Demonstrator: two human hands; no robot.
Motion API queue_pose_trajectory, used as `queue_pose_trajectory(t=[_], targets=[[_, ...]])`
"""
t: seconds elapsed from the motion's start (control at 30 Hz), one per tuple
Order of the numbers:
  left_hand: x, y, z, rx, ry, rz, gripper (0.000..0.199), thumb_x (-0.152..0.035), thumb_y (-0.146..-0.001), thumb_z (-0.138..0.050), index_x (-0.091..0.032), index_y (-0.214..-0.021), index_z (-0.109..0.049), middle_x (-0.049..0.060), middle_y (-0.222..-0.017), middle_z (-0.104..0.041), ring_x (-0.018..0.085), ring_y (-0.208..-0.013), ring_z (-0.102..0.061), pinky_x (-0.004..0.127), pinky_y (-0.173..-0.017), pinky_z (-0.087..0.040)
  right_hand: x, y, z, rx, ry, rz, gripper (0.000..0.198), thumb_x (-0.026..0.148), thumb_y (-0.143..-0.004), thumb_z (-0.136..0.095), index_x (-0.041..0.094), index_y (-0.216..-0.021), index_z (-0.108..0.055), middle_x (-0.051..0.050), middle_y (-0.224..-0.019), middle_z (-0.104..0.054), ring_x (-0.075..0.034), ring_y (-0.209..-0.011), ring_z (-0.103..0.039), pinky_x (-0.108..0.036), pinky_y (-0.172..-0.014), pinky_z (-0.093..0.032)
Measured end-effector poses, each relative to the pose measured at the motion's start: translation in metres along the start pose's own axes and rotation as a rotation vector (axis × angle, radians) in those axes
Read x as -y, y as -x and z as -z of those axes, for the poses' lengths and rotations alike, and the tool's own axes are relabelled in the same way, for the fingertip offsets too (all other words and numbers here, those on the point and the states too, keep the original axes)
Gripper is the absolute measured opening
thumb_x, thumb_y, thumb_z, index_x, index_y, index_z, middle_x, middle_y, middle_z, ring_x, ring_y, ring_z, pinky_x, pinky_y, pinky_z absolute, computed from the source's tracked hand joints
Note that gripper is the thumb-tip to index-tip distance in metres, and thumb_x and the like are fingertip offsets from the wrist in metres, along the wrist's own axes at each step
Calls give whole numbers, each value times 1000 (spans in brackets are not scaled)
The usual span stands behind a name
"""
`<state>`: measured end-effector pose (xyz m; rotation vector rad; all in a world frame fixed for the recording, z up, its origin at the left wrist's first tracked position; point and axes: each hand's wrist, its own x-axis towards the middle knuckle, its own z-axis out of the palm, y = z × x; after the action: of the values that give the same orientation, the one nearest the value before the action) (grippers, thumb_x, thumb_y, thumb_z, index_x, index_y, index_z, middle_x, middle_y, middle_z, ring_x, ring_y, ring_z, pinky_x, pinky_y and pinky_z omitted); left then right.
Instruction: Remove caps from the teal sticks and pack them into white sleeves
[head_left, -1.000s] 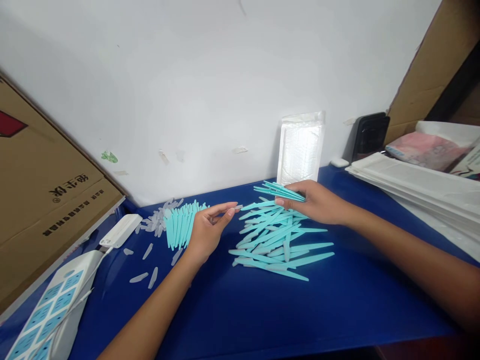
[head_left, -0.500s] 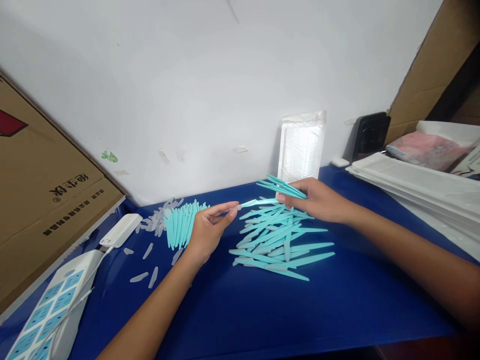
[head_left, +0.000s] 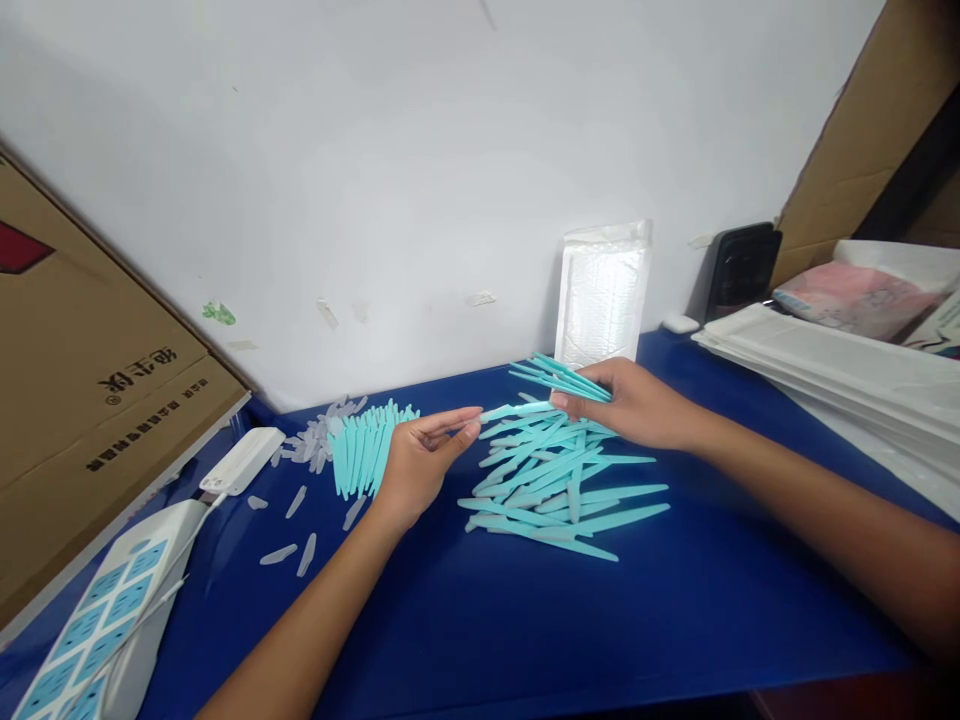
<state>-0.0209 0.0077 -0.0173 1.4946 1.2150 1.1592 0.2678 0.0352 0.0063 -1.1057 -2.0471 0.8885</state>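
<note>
My right hand is closed around a small bundle of teal eyebrow razors. It pinches one more razor that points left. At that razor's tip, my left hand is closed, thumb and fingertips pinching a clear blade cap that the fingers mostly hide. Below my right hand lies a loose pile of teal razors, many with pale caps over their ends. Left of my left hand, a neat row of teal razors lies beside a heap of clear caps.
Several loose caps are scattered on the blue tabletop. A power strip and a white adapter sit at left, near a cardboard box. A bubble mailer leans on the wall; white envelopes are stacked at right.
My right hand has shifted slightly left with the razors. The pinched razor's tip is now closer in to my left fingertips, and less of the clear cap shows.
</note>
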Motion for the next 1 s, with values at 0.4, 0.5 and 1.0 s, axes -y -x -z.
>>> queue_pose_trajectory(t=[0.4,0.5,1.0], targets=[[-4,-2,-2,-60,90,110,37,-36,-82,-79,-17,-114,-77,-1,-68,-64,9,-55,-55,19,-47,-41,-5,-1,-1,92,81,-7,50,67,-91,-62,20,-77,-73,-4,-73,-69,-20,-67,-62,-32,-60,-42],[-7,-6,6,-88,368,291,25,-33,-83,-66,-15,-100,-71,-6,-61,-48,4,-40,-27,17,-35,-17,-11,-2,2,89,195,1,55,71,-92,-57,20,-75,-69,-3,-72,-66,-20,-66,-59,-31,-59,-39],[-7,-2,12,75,582,341,27,-17,-80,-59,-13,-106,-67,0,-76,-55,7,-54,-38,21,-49,-35,-14,-3,5,-57,250,7,58,76,-92,-54,21,-73,-61,-2,-68,-61,-20,-65,-54,-32,-61,-36]])
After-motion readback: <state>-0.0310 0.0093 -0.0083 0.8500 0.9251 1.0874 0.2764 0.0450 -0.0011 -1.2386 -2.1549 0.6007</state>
